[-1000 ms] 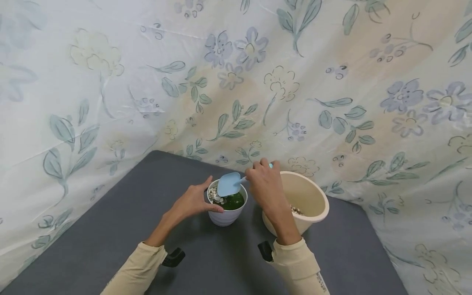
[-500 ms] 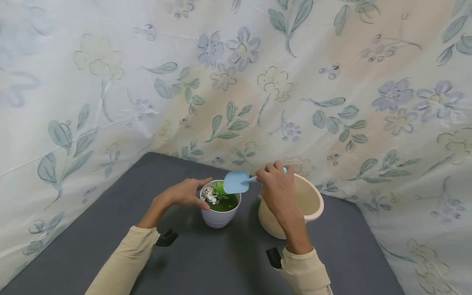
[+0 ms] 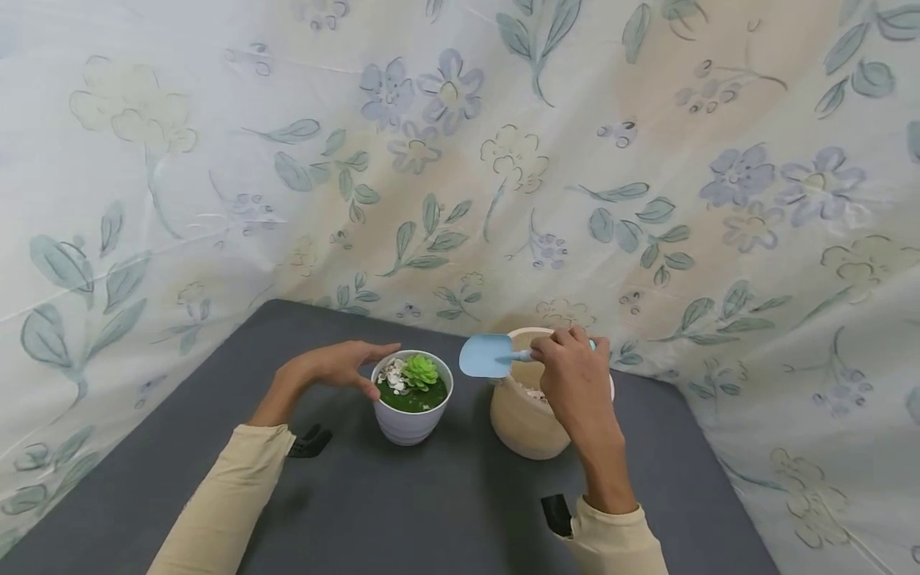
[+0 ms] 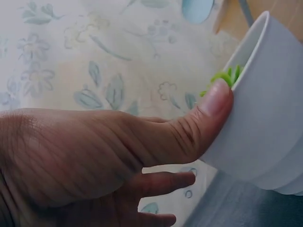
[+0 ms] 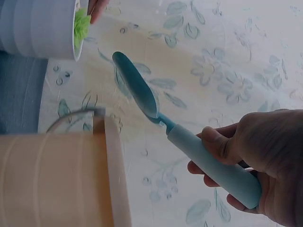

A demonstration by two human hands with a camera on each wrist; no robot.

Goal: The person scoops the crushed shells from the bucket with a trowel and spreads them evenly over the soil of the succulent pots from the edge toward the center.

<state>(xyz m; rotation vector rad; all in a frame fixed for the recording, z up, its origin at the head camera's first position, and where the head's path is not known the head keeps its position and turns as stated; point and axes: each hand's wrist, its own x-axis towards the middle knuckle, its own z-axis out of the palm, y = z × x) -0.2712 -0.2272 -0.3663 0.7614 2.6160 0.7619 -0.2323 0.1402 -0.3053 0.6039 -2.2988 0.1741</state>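
In the head view my right hand [image 3: 575, 383] grips the handle of a light blue hand trowel [image 3: 487, 356] over the cream bucket [image 3: 528, 431]; the blade points left, beyond the rim. The right wrist view shows fingers and thumb wrapped round the thick trowel handle [image 5: 215, 165]. My left hand [image 3: 334, 366] is at the left side of a white pot [image 3: 410, 427], thumb and fingers spread, with the thumb [image 4: 208, 113] against the pot near its rim. Inside the pot are a green succulent [image 3: 420, 372], white pebbles [image 3: 393, 375] and a dark green mossy surface [image 3: 410, 400].
Pebbles [image 3: 534, 394] lie inside the bucket, partly hidden by the right hand. Pot and bucket stand side by side on a dark grey table [image 3: 402, 511]. A floral cloth [image 3: 460, 160] hangs behind and at both sides.
The trowel has moved right, from over the pot to the bucket, uncovering the succulent. The left hand stays beside the pot. The whole view has shifted slightly.
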